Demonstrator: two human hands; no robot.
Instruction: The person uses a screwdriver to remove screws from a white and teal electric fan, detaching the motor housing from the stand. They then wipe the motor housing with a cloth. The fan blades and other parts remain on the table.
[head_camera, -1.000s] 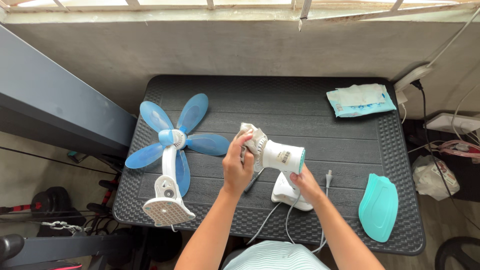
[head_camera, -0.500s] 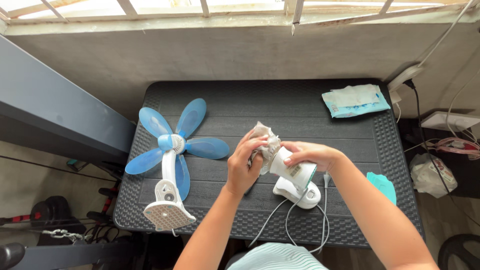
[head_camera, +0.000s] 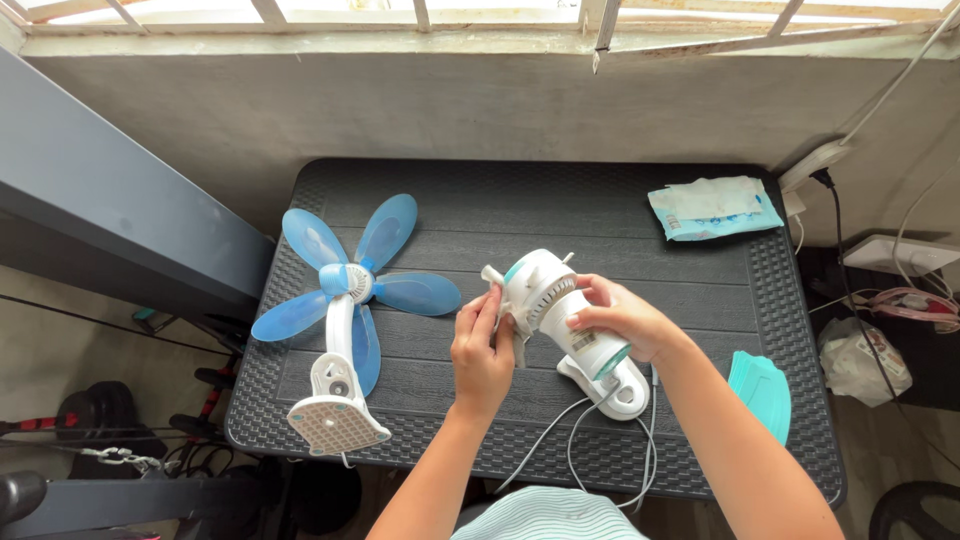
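My right hand (head_camera: 622, 318) grips the white cylindrical motor body of a small fan (head_camera: 552, 300), tilted so its round front faces up and left. The fan's white clip base (head_camera: 615, 385) rests on the dark table (head_camera: 560, 215), with a white cord (head_camera: 575, 440) trailing toward me. My left hand (head_camera: 482, 345) holds a crumpled whitish wipe (head_camera: 503, 312) against the left side of the motor head.
A blue-bladed clip fan (head_camera: 345, 295) lies at the table's left. A teal cover (head_camera: 765, 390) sits at the right edge, partly behind my right arm. A pack of wipes (head_camera: 712, 207) lies at the back right. Cables and a power strip (head_camera: 895, 252) are off to the right.
My right hand has turned the motor so its front now faces up and left. The wipe, earlier bunched over the front, is now pressed at the motor's left side.
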